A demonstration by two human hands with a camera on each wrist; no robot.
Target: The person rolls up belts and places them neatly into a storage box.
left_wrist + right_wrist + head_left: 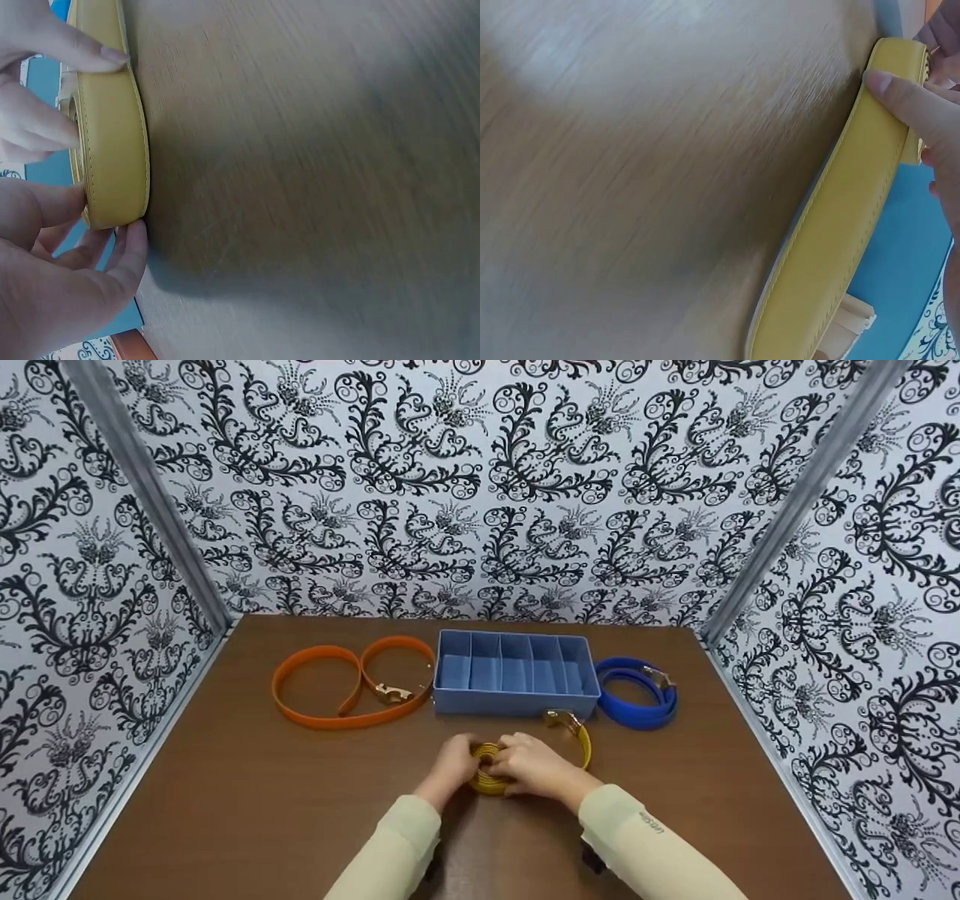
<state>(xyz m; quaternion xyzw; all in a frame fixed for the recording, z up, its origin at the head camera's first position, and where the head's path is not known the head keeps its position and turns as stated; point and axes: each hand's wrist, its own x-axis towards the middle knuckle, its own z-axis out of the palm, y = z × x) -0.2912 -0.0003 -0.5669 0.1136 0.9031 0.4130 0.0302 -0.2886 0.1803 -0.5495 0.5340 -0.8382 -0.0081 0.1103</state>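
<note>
A yellow belt (491, 789) stands on its edge, wound into a tight coil between the two hands. My left hand (454, 763) grips the coil's left side; in the left wrist view its fingertips (136, 238) touch the outer layer. My right hand (534, 766) pinches the coil from the right, its thumb (900, 96) flat along the outside and other fingers at the coil's centre. The belt's loose end curves out past the right hand to a gold buckle (562, 720) by the tray's front.
Behind the hands is a blue-grey tray (517, 703) with several compartments. An orange belt (319, 724) lies in loose loops to its left, a blue belt (637, 715) coiled to its right. Patterned walls enclose the brown table (225, 810).
</note>
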